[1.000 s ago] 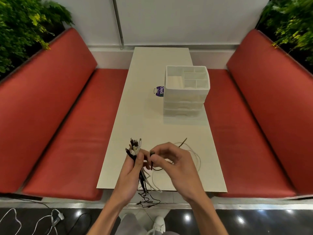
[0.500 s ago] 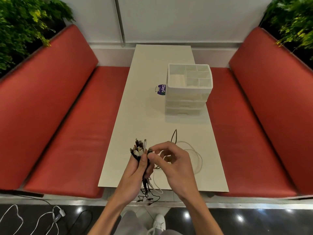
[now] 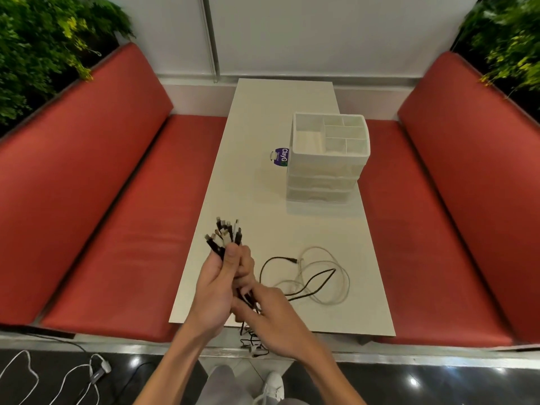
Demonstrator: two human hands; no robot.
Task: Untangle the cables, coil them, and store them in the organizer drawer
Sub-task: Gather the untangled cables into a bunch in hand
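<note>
My left hand (image 3: 217, 283) grips a bundle of black and white cables (image 3: 225, 236) just below their plugs, which fan out above my thumb. My right hand (image 3: 268, 314) sits lower, fingers curled round the same cables under the left hand. The loose ends hang down past the table's near edge (image 3: 251, 343). A black cable (image 3: 309, 280) and a white cable (image 3: 336, 283) lie looped on the white table (image 3: 263, 127) to the right of my hands. The white organizer (image 3: 327, 159) with closed drawers stands further back on the right half.
A purple labelled tag (image 3: 281, 156) lies left of the organizer. Red benches (image 3: 111, 214) flank the table on both sides. White and black cords (image 3: 87, 372) lie on the dark floor at lower left. My shoe (image 3: 271, 387) shows below the table edge.
My right hand has dropped from the plug ends to below the left hand along the cables. The black cable end that stuck up now lies flat on the table.
</note>
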